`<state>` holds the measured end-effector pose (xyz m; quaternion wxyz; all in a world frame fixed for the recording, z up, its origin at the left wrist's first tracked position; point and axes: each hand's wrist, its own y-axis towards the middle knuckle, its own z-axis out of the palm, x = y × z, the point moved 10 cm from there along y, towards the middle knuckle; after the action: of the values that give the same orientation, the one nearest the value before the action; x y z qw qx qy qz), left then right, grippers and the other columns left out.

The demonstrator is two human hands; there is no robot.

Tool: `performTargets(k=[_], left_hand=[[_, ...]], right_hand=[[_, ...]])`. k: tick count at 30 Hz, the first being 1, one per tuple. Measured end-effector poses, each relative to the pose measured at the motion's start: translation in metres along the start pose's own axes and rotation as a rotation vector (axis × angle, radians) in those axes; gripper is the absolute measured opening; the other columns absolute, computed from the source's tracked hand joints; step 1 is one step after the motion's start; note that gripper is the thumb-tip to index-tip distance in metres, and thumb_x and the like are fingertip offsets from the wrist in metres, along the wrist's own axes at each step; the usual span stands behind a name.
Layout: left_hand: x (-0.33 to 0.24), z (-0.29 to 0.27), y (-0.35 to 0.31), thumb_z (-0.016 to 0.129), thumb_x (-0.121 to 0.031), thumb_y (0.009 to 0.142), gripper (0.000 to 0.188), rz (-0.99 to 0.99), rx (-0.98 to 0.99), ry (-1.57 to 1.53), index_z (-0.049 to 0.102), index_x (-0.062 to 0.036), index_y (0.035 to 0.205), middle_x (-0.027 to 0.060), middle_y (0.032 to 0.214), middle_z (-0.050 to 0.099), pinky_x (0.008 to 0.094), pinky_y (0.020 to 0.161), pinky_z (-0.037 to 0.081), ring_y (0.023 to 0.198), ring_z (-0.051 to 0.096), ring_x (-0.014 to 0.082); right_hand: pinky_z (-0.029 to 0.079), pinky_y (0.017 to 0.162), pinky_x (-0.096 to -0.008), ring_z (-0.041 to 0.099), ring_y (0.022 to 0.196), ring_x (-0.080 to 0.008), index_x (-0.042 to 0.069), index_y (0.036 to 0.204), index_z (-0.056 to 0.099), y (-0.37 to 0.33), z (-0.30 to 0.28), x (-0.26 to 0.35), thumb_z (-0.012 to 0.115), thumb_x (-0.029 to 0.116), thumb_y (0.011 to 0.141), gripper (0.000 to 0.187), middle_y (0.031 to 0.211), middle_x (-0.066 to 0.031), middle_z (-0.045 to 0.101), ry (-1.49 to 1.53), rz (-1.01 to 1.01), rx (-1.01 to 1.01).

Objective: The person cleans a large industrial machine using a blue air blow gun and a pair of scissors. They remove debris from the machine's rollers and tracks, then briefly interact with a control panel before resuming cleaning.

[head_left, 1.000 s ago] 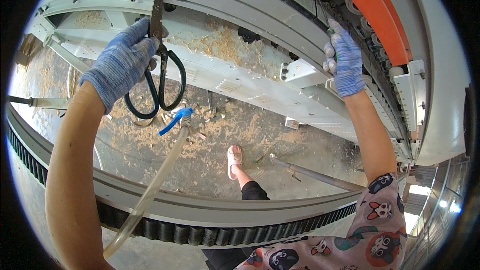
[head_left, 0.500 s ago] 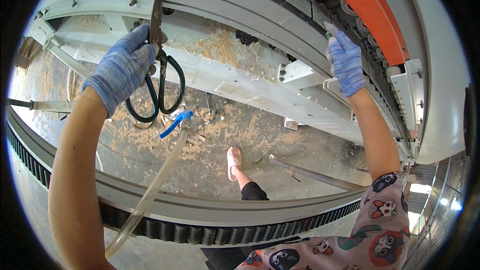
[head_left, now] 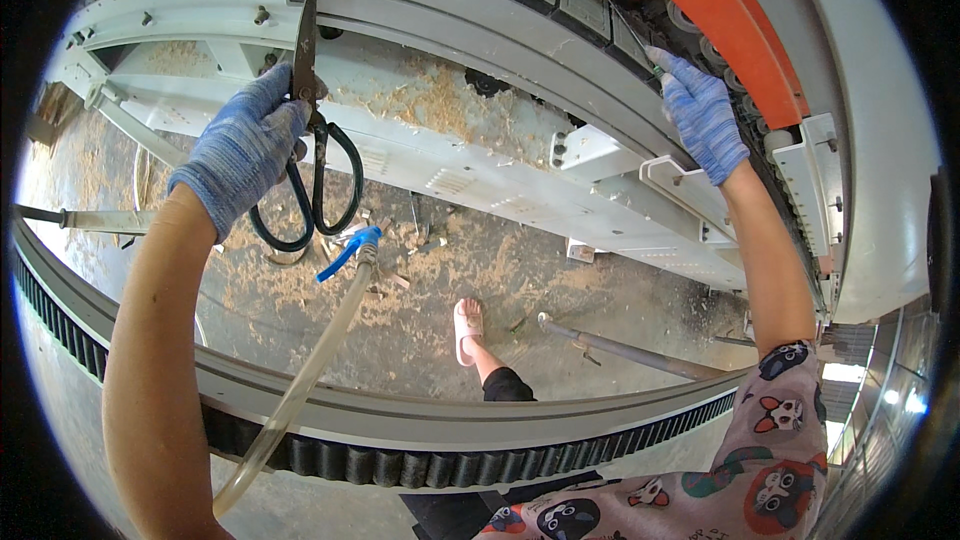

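Observation:
My left hand point(head_left: 245, 140), in a blue knitted glove, is closed around a large pair of scissors point(head_left: 335, 180) near the pivot. Their blades point up to the far side, and the dark-green handle loops hang below my fingers. My right hand point(head_left: 703, 112), gloved the same way, grips a slim tool with a thin metal shaft point(head_left: 628, 22) and a bit of green at its handle. Its shaft reaches over the dark segmented track point(head_left: 585, 8) of the machine; most of the handle is hidden in my fist, and the tip is hard to make out.
A blue air blow gun point(head_left: 350, 252) on a clear hose point(head_left: 300, 380) hangs below the scissors. Wood shavings lie on the machine's white ledge point(head_left: 520, 135) and the floor. A black ribbed belt point(head_left: 430, 465) runs across the near side. An orange guard point(head_left: 740, 25) curves at right.
My right hand has shifted slightly right and nearer with the slim tool. My left hand keeps holding the scissors, almost unmoved. The view has tilted a little.

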<state>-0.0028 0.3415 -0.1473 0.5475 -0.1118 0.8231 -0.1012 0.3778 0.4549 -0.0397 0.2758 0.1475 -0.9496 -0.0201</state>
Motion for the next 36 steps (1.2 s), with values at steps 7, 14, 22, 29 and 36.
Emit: performTargets(k=[7,14,22,29,36], left_hand=[[0.0,-0.001,0.0,0.047,-0.018,0.093,0.024,-0.016,0.006,0.003,0.054,-0.0122,0.115,0.0013,0.091,0.059,0.0208,0.046,0.037,0.064,0.05,0.0076],[-0.001,-0.01,-0.002,0.046,-0.018,0.094,0.022,0.032,0.015,0.014,0.055,-0.0112,0.113,0.0012,0.089,0.058,0.0203,0.046,0.036,0.064,0.049,0.0067],[-0.023,0.014,0.001,0.048,-0.023,0.095,0.025,0.188,-0.051,0.107,0.059,-0.0084,0.112,0.0005,0.083,0.059,0.0217,0.059,0.041,0.069,0.049,0.0071],[-0.098,0.07,0.006,0.049,-0.028,0.095,0.03,0.324,-0.194,0.18,0.059,-0.007,0.114,-0.0013,0.081,0.056,0.0187,0.058,0.039,0.065,0.045,0.0039],[-0.215,0.207,0.024,0.055,-0.037,0.091,0.032,0.151,-0.008,0.263,0.062,-0.0094,0.105,-0.004,0.069,0.055,0.0176,0.047,0.038,0.056,0.049,0.0025]], right_hand=[[0.043,0.057,-0.0273,0.044,0.057,-0.0137,0.009,0.119,0.059,-0.009,-0.004,0.014,0.047,0.011,0.09,0.031,0.069,-0.0086,0.054,-0.098,-0.049,-0.029],[0.048,0.064,-0.0426,0.06,0.068,-0.035,0.017,0.12,0.058,-0.023,0.008,0.042,0.048,0.019,0.091,0.031,0.08,-0.0213,0.061,-0.461,-0.195,-0.172],[0.049,0.064,-0.0446,0.06,0.064,-0.0361,0.023,0.122,0.056,-0.026,0.004,0.003,0.046,0.026,0.09,0.033,0.072,-0.0198,0.061,-0.594,-0.134,-0.204],[0.051,0.066,-0.0454,0.062,0.068,-0.0354,0.019,0.118,0.058,-0.024,-0.05,-0.047,0.047,0.024,0.088,0.032,0.075,-0.0185,0.064,-0.629,-0.174,-0.159],[0.052,0.068,-0.0418,0.064,0.072,-0.0301,0.018,0.122,0.056,-0.012,-0.102,-0.127,0.047,0.019,0.089,0.034,0.079,-0.015,0.065,-0.548,-0.229,-0.073]])
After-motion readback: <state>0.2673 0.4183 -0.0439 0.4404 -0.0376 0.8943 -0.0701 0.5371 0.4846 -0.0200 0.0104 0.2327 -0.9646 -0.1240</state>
